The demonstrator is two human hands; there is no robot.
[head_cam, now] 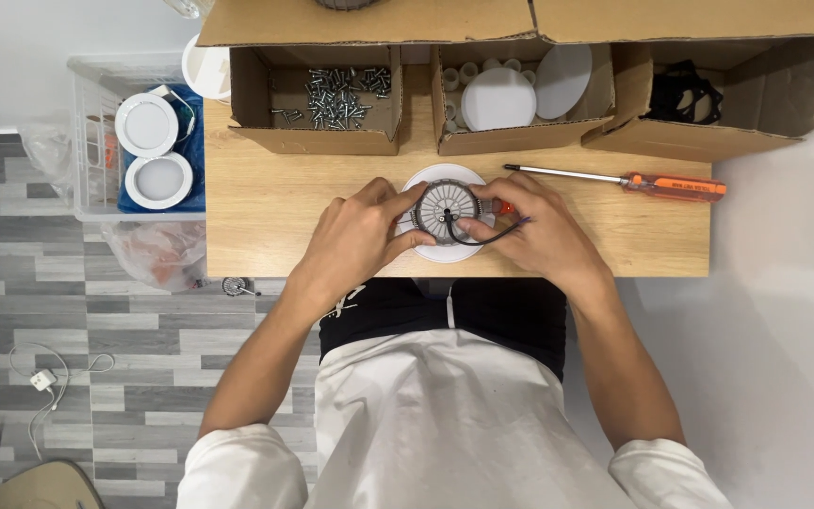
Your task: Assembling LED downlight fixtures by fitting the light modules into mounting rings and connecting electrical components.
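Note:
A round white downlight (444, 211) lies face down on the wooden table (266, 207), its grey finned back plate up and a dark wire looping off it to the right. My left hand (358, 238) grips its left rim with thumb and fingers. Across from it, my right hand (531, 226) holds the right rim, fingers curled over the wire and a small orange part. Both hands touch the light at the table's near edge.
An orange-handled screwdriver (633, 181) lies at the right of the table. Behind stand three cardboard boxes: screws (336, 94), white discs (501, 99), black parts (680, 90). A clear bin (87, 141) at the left holds finished white lights (148, 124).

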